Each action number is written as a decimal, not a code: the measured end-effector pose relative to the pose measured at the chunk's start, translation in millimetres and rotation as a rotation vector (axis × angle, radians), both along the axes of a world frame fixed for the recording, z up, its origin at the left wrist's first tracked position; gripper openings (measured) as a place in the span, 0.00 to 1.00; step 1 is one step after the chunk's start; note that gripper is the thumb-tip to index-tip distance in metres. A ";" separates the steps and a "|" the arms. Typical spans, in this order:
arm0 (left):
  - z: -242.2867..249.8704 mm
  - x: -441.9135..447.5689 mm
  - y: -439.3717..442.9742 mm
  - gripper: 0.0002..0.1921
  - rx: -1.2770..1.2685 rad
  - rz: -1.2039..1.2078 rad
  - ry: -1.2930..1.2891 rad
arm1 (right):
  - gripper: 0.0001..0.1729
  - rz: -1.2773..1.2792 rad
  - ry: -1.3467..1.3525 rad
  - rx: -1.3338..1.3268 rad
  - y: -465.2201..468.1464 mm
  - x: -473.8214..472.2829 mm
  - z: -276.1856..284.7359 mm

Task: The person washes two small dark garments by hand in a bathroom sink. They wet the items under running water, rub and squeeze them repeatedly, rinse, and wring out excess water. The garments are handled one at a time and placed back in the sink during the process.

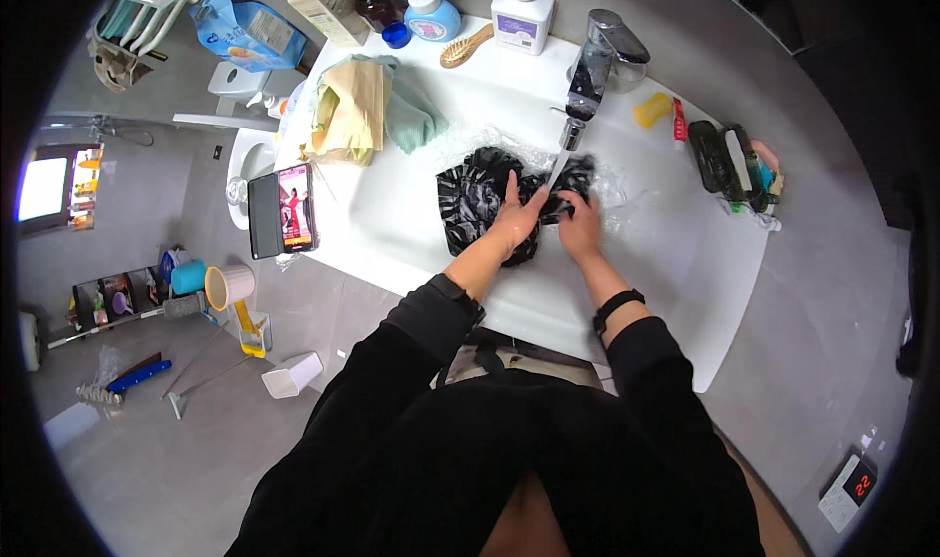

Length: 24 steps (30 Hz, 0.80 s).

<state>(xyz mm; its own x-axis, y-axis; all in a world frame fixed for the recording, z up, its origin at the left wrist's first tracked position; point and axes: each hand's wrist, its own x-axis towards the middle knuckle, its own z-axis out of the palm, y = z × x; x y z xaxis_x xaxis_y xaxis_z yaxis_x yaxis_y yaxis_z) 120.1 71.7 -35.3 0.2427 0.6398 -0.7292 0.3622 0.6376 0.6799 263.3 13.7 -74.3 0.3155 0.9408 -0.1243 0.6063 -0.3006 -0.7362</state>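
Wet, gathered black fabric (477,204) lies bunched in the white washbasin (396,219), patterned with pale glints or streaks. My left hand (516,219) rests on its right part, two digits spread apart; its other fingers are hidden, so its grip is unclear. Slightly blurred, my right hand (580,226) pinches a loose end of the same fabric with curled fingers. Water runs from the chrome faucet (587,80) in a stream (559,166) down between my hands onto the fabric. Splashes spread around both sides of it.
Teal (413,113) and yellow cloths (352,105) hang over the basin's left rim, near a propped phone (297,208). Along the back stand a white pump bottle (523,17), a blue one (432,19) and a hairbrush (467,47). A yellow sponge (653,110) and black box (709,157) sit right.
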 end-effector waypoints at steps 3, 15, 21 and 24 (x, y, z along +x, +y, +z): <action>14.6 11.8 13.5 0.49 -0.267 0.264 -0.333 | 0.16 0.062 0.143 0.192 7.4 -33.1 23.2; 26.0 -1.6 -22.7 0.16 -0.188 0.255 -0.335 | 0.21 -0.087 -0.166 -0.057 33.0 -12.1 91.3; 54.0 -16.6 -13.0 0.34 -0.154 0.286 -0.611 | 0.37 0.089 -0.892 -0.373 -0.3 77.6 43.2; 33.7 -32.4 -6.1 0.43 -0.094 0.094 -0.215 | 0.49 0.130 -0.560 -0.293 -11.6 57.8 22.6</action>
